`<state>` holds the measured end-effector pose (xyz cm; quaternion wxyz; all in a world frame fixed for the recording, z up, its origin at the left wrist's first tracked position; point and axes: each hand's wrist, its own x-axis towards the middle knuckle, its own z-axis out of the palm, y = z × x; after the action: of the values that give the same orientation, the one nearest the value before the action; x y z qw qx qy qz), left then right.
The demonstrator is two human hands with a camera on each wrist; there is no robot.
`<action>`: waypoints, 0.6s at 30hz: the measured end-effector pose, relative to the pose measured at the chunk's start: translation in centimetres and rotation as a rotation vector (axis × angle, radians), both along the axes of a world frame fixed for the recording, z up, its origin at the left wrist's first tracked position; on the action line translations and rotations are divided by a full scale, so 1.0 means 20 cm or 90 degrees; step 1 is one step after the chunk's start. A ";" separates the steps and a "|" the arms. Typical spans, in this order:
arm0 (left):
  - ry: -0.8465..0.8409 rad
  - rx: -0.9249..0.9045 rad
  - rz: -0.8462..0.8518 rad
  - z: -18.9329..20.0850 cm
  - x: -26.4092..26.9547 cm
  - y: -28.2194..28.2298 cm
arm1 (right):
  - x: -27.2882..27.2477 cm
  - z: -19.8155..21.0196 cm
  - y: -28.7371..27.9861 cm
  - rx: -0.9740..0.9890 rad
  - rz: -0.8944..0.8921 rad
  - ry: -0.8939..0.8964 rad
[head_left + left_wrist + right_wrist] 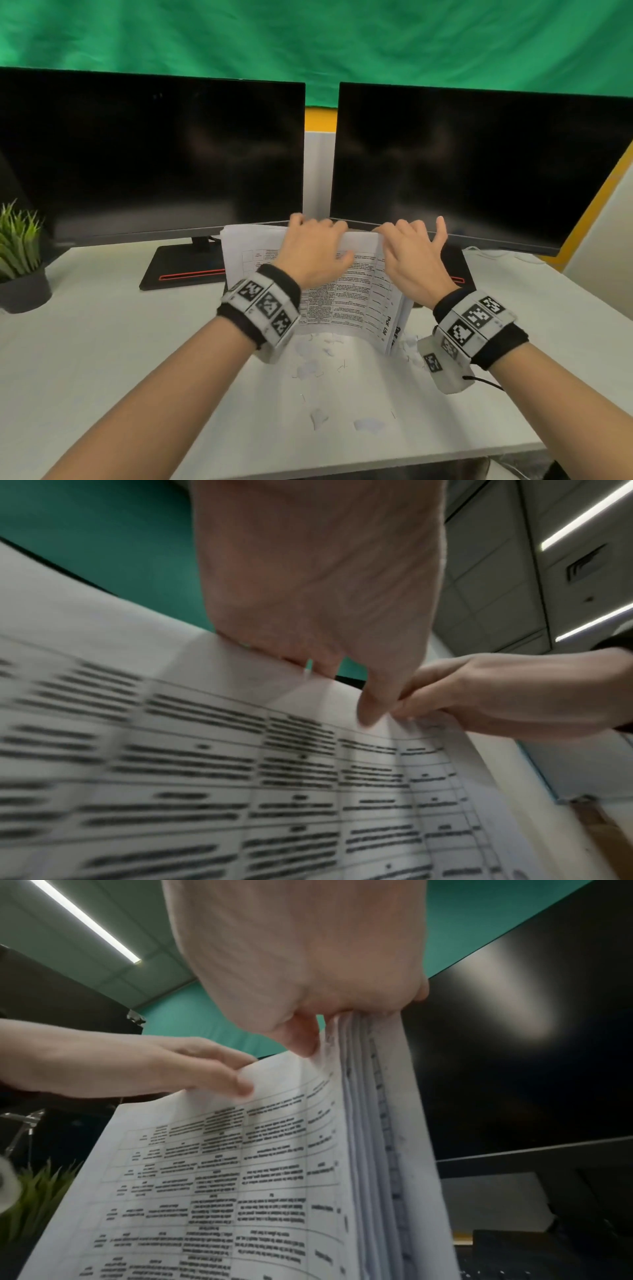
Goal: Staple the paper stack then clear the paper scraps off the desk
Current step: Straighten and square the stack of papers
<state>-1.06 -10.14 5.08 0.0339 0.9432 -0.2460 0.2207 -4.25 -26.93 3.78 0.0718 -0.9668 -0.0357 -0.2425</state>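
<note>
upright, paper stack (346, 291) gripped topside by left hand (313, 253) and right hand (412, 263).

Both forearms reach from the 6 o'clock edge of the head view toward 12 o'clock, each wrist wearing a marker band. Left hand (313, 253), palm down, fingers curled over the upper edge of the paper stack (346, 301), thumb in front. Right hand (412, 258), at its 3 o'clock, pinches the same edge; little finger raised.
</note>
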 end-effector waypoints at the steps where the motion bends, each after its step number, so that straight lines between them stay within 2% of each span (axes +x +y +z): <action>1: 0.019 0.010 -0.029 0.01 0.01 -0.03 | 0.00 -0.01 -0.01 0.015 0.007 -0.007; 3: 0.031 0.020 -0.047 0.04 0.01 -0.05 | -0.02 -0.03 -0.04 0.072 0.010 -0.037; 5: 0.034 0.014 -0.057 0.08 0.00 -0.02 | -0.06 -0.07 -0.07 0.180 0.001 -0.097; 7: -0.004 -0.051 -0.064 0.13 -0.01 0.06 | -0.10 -0.13 -0.10 0.306 -0.015 -0.157; 9: -0.062 -0.161 -0.047 0.19 -0.02 0.18 | -0.12 -0.17 -0.11 0.449 -0.027 -0.158; 13: -0.027 -0.433 -0.004 0.27 0.00 0.43 | -0.07 -0.13 -0.02 0.812 0.044 0.062; 16: 0.090 -0.640 -0.011 0.22 -0.01 0.56 | 0.02 -0.04 0.09 0.856 0.176 0.214; 18: 0.134 -0.749 0.011 0.12 -0.04 0.59 | 0.07 0.02 0.18 0.845 0.264 0.231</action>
<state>-1.83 1.73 7.47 0.5730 0.7848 -0.0699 0.2256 -2.79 -23.36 4.25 0.6939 -0.7177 -0.0513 -0.0297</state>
